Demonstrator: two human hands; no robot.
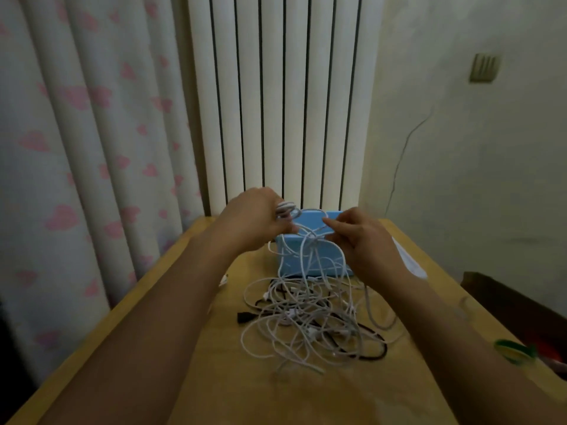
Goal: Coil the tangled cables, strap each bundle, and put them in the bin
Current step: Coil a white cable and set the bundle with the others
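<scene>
Up above the blue bin [310, 259], left hand [254, 219] grips coiled white cable [286, 210]; right hand [365, 243] pinches its strand.

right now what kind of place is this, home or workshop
Probably a room in a home: a heart-print curtain, a white radiator against the wall, and a small wooden table with tangled cables.
</scene>
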